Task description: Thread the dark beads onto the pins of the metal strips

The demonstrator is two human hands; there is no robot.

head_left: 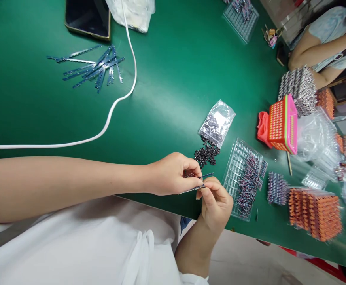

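Observation:
My left hand (173, 174) is closed, with the thumb and fingers pinching thin dark blue strips with patterned edges. One strip (190, 190) runs below the thumb, and another strip (208, 174) sticks out past the fingers. My right hand (216, 202) meets it there, thumb and forefinger pinched at the end of the lower strip. Whether a small bead sits in that pinch is too small to tell. Just beyond the hands lies a pile of small dark shiny beads (207, 154), spilling from a clear plastic bag (217, 122).
Right of my hands, a clear compartment tray (232, 174) bears many slim purplish pieces. Farther right stand orange stacks (315, 213) and an orange-pink basket (279, 122). Loose blue strips (98, 67), a phone (88, 18) and a white cable (113, 107) lie left. Another person (324, 43) sits at upper right.

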